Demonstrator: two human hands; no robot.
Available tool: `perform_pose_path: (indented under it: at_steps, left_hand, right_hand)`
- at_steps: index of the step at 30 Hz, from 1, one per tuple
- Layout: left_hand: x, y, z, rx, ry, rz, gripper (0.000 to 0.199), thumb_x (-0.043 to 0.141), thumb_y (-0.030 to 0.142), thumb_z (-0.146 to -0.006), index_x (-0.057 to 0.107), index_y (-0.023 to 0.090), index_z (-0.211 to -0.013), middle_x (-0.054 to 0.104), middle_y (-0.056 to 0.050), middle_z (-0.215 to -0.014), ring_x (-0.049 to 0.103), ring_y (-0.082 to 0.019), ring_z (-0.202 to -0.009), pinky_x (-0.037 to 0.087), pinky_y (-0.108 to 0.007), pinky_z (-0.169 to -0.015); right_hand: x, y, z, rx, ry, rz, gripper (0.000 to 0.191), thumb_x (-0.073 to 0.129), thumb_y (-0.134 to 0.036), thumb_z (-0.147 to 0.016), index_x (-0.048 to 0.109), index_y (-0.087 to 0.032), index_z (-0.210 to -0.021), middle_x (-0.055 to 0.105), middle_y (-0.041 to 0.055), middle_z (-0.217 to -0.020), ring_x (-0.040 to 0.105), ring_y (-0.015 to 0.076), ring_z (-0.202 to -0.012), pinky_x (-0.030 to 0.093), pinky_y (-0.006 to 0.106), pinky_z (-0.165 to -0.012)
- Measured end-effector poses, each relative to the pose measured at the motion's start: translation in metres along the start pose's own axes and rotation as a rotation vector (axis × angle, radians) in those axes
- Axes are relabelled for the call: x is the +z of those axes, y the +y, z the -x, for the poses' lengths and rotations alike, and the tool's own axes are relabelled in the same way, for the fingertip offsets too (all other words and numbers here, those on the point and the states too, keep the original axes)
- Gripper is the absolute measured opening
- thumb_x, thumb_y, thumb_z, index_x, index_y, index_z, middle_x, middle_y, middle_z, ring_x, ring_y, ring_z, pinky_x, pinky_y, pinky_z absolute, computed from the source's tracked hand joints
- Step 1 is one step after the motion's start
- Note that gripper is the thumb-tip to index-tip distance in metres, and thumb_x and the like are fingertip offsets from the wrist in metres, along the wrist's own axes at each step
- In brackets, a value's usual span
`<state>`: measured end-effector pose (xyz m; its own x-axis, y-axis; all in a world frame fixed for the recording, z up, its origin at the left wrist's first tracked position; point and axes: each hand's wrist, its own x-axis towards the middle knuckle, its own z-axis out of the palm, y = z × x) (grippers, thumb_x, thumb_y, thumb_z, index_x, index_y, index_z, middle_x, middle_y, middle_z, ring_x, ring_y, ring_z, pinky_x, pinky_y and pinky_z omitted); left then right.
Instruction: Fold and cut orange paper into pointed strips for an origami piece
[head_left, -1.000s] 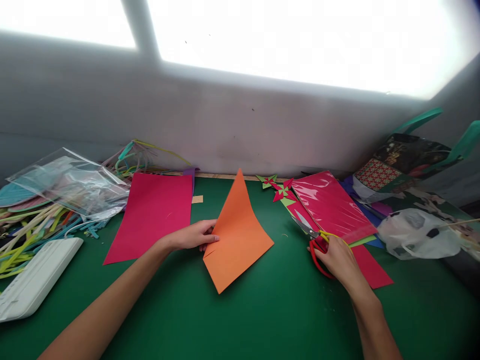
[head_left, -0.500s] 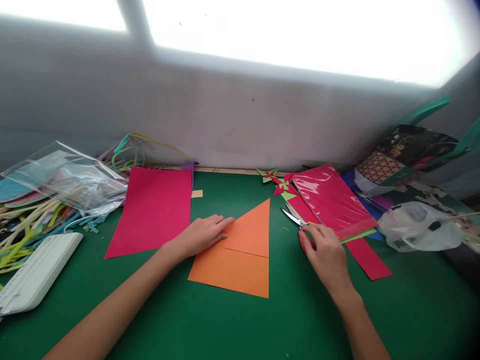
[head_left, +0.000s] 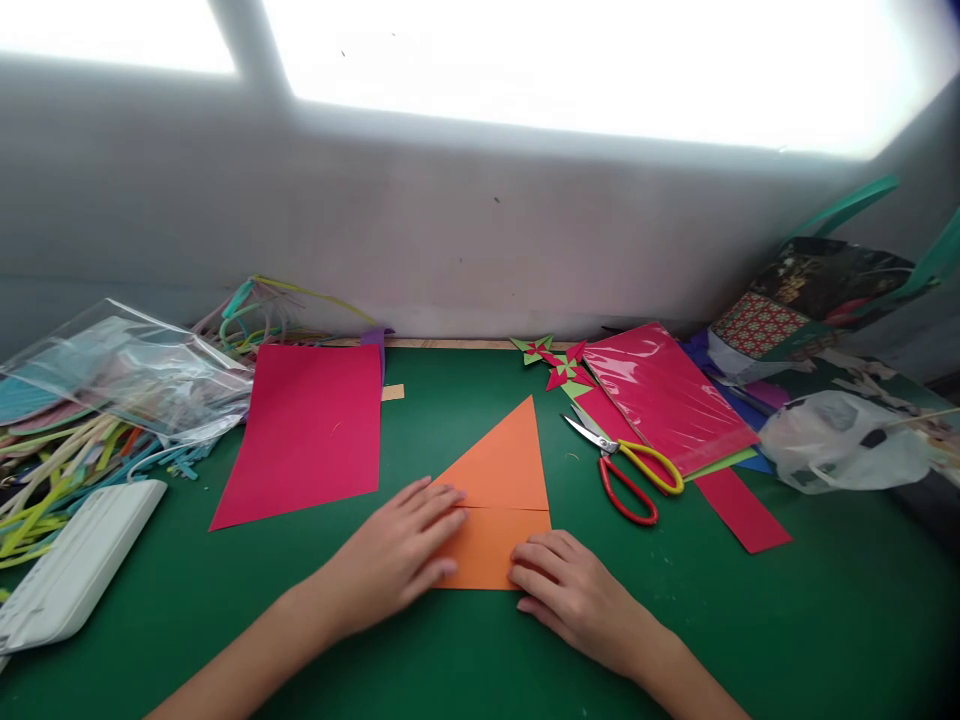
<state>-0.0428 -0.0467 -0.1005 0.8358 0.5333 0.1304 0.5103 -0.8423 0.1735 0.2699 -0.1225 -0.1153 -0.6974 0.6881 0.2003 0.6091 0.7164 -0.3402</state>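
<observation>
An orange sheet of paper (head_left: pixel 499 470) lies on the green tabletop, with a pointed top corner and a horizontal line across its middle. My left hand (head_left: pixel 409 545) rests over the sheet's left side, its fingers stretched out and apart. At the lower right corner is my right hand (head_left: pixel 577 595), fingers slightly bent and touching the paper, with that corner hidden beneath. Scissors (head_left: pixel 630 475) with one red and one yellow handle lie right of the sheet, blades apart. A large pink-red sheet (head_left: pixel 307 430) lies to the left.
Red and green folded paper stars (head_left: pixel 562 365) lie at the back, beside a plastic-wrapped pack of red paper (head_left: pixel 667 400). A red strip (head_left: pixel 742 510) sits near a white plastic bag (head_left: pixel 840 440). At left are a white device (head_left: pixel 82 560) and many colourful strips (head_left: pixel 67 460).
My right hand has let go of the scissors and moved left onto the orange sheet's corner. My left hand has come down and nearer, and the sheet has turned slightly.
</observation>
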Motion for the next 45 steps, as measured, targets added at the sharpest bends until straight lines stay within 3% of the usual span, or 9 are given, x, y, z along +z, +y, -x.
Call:
perform_pose_path:
  at_steps: [3, 8, 15, 18, 21, 24, 29, 35, 45]
  left_hand:
    - [0.005, 0.035, 0.018, 0.093, -0.029, -0.074, 0.071, 0.064, 0.056, -0.099, 0.047, 0.019, -0.157, 0.045, -0.014, -0.165, 0.049, -0.037, -0.146, 0.046, -0.054, -0.119]
    - [0.010, 0.062, 0.035, 0.173, 0.112, -0.214, 0.041, 0.052, 0.012, -0.104, 0.059, 0.008, -0.144, 0.068, -0.017, -0.141, 0.066, -0.032, -0.128, 0.055, -0.045, -0.109]
    - [0.000, 0.051, 0.028, 0.231, 0.246, -0.125, 0.035, 0.048, 0.006, -0.102, 0.061, 0.007, -0.134, 0.074, -0.010, -0.089, 0.072, -0.022, -0.078, 0.060, -0.032, -0.067]
    - [-0.001, 0.039, 0.018, 0.111, 0.201, -0.024, 0.042, 0.041, 0.006, -0.104, 0.054, 0.014, -0.144, 0.069, -0.005, -0.080, 0.066, -0.018, -0.065, 0.054, -0.028, -0.058]
    - [-0.012, 0.026, 0.008, -0.022, 0.118, 0.134, 0.045, 0.045, 0.019, -0.109, 0.044, 0.023, -0.154, 0.075, -0.005, -0.093, 0.072, -0.020, -0.075, 0.056, -0.028, -0.065]
    - [-0.031, 0.015, 0.003, -0.070, -0.063, 0.287, 0.076, 0.074, 0.050, -0.095, 0.039, 0.033, -0.160, 0.073, -0.008, -0.131, 0.072, -0.029, -0.116, 0.059, -0.036, -0.094]
    - [-0.038, 0.005, 0.012, -0.070, -0.179, 0.400, 0.055, 0.074, 0.029, -0.096, 0.057, 0.034, -0.147, 0.064, -0.004, -0.148, 0.061, -0.028, -0.136, 0.049, -0.041, -0.116]
    - [-0.016, -0.002, 0.025, -0.191, -0.110, 0.600, 0.025, 0.053, 0.025, -0.107, 0.067, 0.028, -0.127, 0.067, -0.005, -0.141, 0.061, -0.021, -0.135, 0.052, -0.033, -0.111]
    - [-0.003, 0.003, 0.009, -0.432, 0.078, 0.682, 0.018, 0.053, 0.033, -0.106, 0.068, 0.024, -0.104, 0.072, -0.006, -0.121, 0.069, -0.022, -0.110, 0.057, -0.032, -0.092]
  right_hand:
    - [-0.002, 0.000, 0.003, -0.041, 0.050, -0.055, 0.015, 0.057, -0.016, -0.104, 0.064, -0.019, -0.118, 0.073, 0.0107, -0.115, 0.066, 0.0274, -0.108, 0.054, 0.043, -0.092]
    - [-0.007, 0.012, 0.014, 0.020, 0.248, -0.349, 0.023, 0.053, -0.017, -0.107, 0.064, -0.022, -0.126, 0.073, 0.0100, -0.116, 0.068, 0.0238, -0.110, 0.055, 0.038, -0.096]
    - [-0.029, 0.025, 0.014, 0.174, 0.117, -0.653, 0.066, 0.054, -0.073, -0.096, 0.059, -0.027, -0.144, 0.065, 0.0135, -0.139, 0.055, 0.0323, -0.135, 0.046, 0.048, -0.115]
    - [-0.030, 0.023, 0.007, 0.228, 0.066, -0.623, 0.059, 0.070, -0.060, -0.095, 0.058, -0.028, -0.143, 0.069, 0.0109, -0.128, 0.061, 0.0288, -0.125, 0.050, 0.044, -0.109]
    - [-0.027, 0.021, 0.000, 0.258, 0.114, -0.559, 0.016, 0.062, -0.033, -0.105, 0.068, -0.026, -0.118, 0.073, 0.0064, -0.105, 0.066, 0.0232, -0.105, 0.054, 0.038, -0.095]
    - [-0.025, 0.023, -0.002, 0.240, 0.097, -0.580, 0.003, 0.063, -0.023, -0.102, 0.067, -0.024, -0.102, 0.071, 0.0042, -0.095, 0.066, 0.0208, -0.093, 0.055, 0.034, -0.086]
    - [-0.027, 0.024, 0.005, 0.172, 0.054, -0.664, 0.012, 0.068, -0.017, -0.098, 0.060, -0.024, -0.091, 0.072, 0.0067, -0.114, 0.064, 0.0238, -0.119, 0.052, 0.038, -0.103]
    - [-0.026, 0.028, 0.009, 0.356, 0.068, -0.728, 0.014, 0.062, -0.024, -0.103, 0.057, -0.023, -0.090, 0.072, 0.0072, -0.124, 0.067, 0.0224, -0.117, 0.052, 0.034, -0.099]
    - [-0.022, 0.051, -0.005, 0.518, 0.140, -0.578, 0.026, 0.065, -0.048, -0.101, 0.064, -0.022, -0.102, 0.068, 0.0002, -0.088, 0.062, 0.0173, -0.076, 0.048, 0.027, -0.066]
